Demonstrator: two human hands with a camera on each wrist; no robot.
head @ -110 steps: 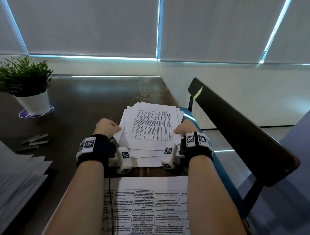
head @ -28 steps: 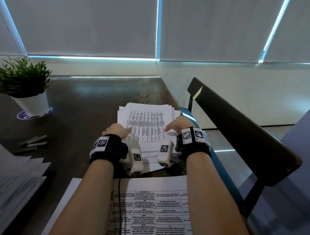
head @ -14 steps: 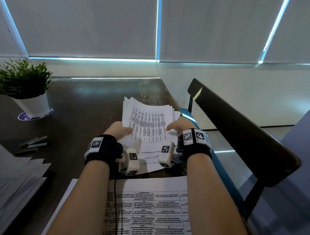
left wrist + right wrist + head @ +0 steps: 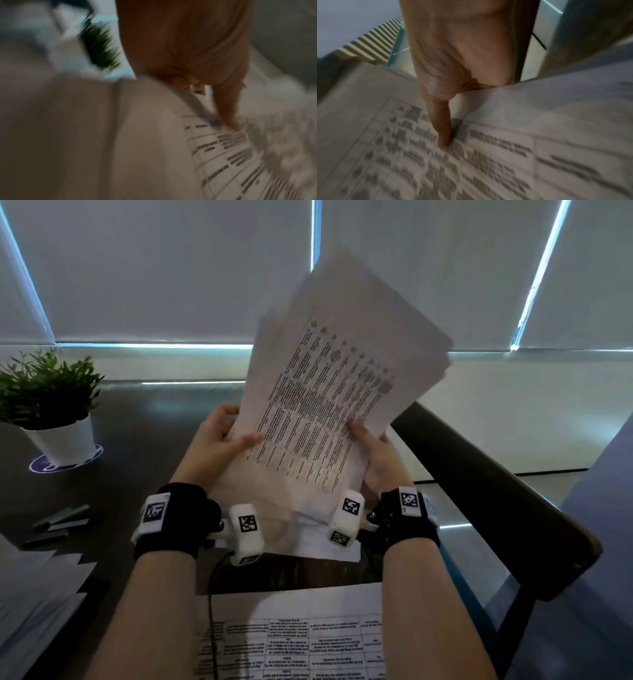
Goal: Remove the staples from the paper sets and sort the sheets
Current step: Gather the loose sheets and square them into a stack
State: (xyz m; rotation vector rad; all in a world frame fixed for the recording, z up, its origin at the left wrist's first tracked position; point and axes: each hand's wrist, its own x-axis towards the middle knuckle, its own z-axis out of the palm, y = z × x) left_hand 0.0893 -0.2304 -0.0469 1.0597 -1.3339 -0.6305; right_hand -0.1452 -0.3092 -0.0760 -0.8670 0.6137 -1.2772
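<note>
1. Left hand (image 4: 219, 446) gripped the left edge of the paper stack (image 4: 329, 405), thumb on the printed face, fingers curled behind the sheets.
2. Right hand (image 4: 380, 463) clamped the stack's lower right edge, thumb flat on the print. Its fingers were behind the paper, not visible in the head view.
3. The stack was lifted between both hands and tilted, with the top corner leaning away to the right. Its upper sheets were fanned and motion-blurred, so I couldn't count them.
4. The print on the top sheet looked like a table. The text was unreadable.
5. I couldn't make out any staple on the held stack.
6. A few loose sheets (image 4: 325, 542) lay on the table (image 4: 144, 474) under the wrists, partly hidden by the held stack and the wrist cameras.
7. Another printed sheet (image 4: 291, 642) lay nearer the body than both hands, cut off by the bottom edge of the frame.
8. Left wrist view was heavily blurred. It showed only the left hand (image 4: 187, 44), its thumb on the paper (image 4: 120, 142), and a smear of the green plant (image 4: 101, 50).
9. Right wrist view was also blurred. The right hand (image 4: 462, 54) had its thumb pressed on the printed paper (image 4: 505, 155).
10. The potted plant (image 4: 51, 402) sat well to the left of the left hand. Grey strips (image 4: 58, 522) lay on the table left of the left wrist, too dim to identify.
11. More paper (image 4: 30, 604) lay further left of the left forearm, cut off by the frame edge.
</note>
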